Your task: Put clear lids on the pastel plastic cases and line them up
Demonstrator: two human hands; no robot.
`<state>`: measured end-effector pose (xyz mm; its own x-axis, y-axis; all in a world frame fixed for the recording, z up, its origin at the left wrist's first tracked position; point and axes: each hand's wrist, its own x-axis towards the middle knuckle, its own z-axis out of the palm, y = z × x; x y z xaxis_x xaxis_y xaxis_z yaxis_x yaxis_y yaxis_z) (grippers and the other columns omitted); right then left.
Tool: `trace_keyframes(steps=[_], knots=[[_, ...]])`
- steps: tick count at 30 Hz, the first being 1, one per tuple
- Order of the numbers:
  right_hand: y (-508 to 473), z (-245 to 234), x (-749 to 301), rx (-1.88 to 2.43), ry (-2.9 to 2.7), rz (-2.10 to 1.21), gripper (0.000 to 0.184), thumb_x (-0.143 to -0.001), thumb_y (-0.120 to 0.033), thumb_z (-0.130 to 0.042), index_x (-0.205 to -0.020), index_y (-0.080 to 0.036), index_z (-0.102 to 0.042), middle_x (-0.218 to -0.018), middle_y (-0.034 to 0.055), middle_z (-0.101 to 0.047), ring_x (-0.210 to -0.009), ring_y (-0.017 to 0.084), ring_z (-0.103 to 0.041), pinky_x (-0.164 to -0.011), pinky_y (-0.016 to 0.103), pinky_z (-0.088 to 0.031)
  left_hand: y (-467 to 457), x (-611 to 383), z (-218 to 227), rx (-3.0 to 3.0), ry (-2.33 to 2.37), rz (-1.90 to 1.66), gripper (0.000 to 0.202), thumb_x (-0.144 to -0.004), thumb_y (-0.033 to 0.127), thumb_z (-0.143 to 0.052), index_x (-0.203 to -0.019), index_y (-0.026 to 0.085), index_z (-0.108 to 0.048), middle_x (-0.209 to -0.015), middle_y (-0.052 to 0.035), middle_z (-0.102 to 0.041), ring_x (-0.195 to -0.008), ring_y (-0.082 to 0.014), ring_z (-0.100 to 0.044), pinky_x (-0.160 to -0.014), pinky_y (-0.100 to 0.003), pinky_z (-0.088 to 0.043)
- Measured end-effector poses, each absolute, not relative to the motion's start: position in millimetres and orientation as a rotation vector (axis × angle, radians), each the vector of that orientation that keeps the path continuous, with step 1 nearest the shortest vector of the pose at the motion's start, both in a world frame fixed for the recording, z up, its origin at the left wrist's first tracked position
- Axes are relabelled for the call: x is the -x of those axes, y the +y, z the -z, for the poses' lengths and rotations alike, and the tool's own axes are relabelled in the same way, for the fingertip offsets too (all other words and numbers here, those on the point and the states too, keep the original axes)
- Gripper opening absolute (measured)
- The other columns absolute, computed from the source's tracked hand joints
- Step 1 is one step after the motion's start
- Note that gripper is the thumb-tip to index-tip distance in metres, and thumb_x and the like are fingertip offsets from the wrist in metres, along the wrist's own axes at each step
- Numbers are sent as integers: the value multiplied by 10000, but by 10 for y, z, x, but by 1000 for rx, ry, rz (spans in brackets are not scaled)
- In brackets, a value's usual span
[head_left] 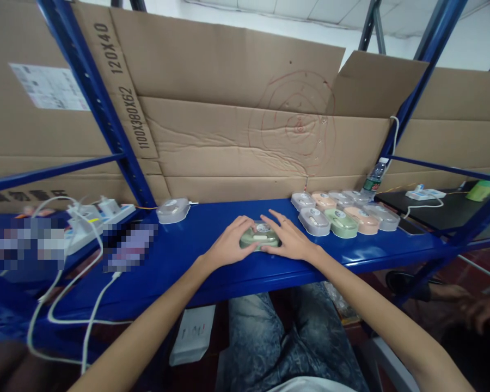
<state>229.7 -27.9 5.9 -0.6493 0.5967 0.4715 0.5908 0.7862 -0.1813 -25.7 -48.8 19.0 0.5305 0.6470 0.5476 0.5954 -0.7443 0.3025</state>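
A small green box with a clear lid [260, 238] rests on the blue tabletop [212, 277] in front of me. My left hand [232, 239] grips its left side, fingers curved over the far edge and thumb along the front. From the right, my right hand [289, 237] clasps the same box, its thumb at the near edge and a couple of fingers raised apart above. A round pale sticker shows on the lid between my hands. Part of the box is covered by my fingers.
Several similar lidded boxes [343, 223] stand in rows at the right, with a water bottle [374, 177] behind. A lone grey box [173, 210] sits at the left. Nearby are a power strip [102, 223], white cables and a phone [133, 245]. Another person's hand [484, 310] is at the far right.
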Motion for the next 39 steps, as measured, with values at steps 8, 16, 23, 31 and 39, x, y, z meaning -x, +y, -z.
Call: trace_keyframes(steps=[8,16,23,31,39], knots=[[-217,74,-2291,681,-2361,-391,823,-888,-602,-768,-1571,-248,-479,-1374,135,-574,-1289,292,-603,-1130,473,-502,-395,361,-5,-2481,1090,-953,909,-803,582,-829,-1542,258,-410,-1523,-142,-530,-1406,-365,-518,-1193,-520,-412],[31,-36,-2268,905,-2048,-356,642,-970,-603,-641,-1496,-246,-558,-1405,117,-647,-1277,277,-620,-1135,464,-479,-340,395,29,-2359,1242,-918,1125,-720,601,-892,-1618,282,-295,-1390,-104,-608,-1325,-360,-531,-1157,-535,-407],[549,-186,-2079,1716,-2181,-61,785,-955,-673,-590,-1545,-163,-503,-1506,250,-512,-1405,411,-517,-1152,524,-415,-329,401,23,-2516,1282,-854,810,-746,650,-843,-1400,249,-581,-1321,-110,-606,-1255,-364,-505,-1120,-527,-423],[619,-141,-2214,1696,-2271,-78,691,-1033,-640,-458,-1520,-155,-527,-1481,261,-538,-1387,432,-518,-1128,570,-407,-336,391,16,-2508,1266,-845,797,-738,591,-850,-1413,267,-576,-1350,-107,-640,-1272,-384,-504,-1112,-533,-420],[87,-94,-2158,867,-2325,-140,601,-1046,-566,-524,-1544,-231,-503,-1465,144,-568,-1389,296,-529,-1194,484,-417,-305,410,56,-2459,1269,-836,948,-729,595,-860,-1529,261,-480,-1479,-135,-577,-1337,-402,-487,-1144,-566,-405]])
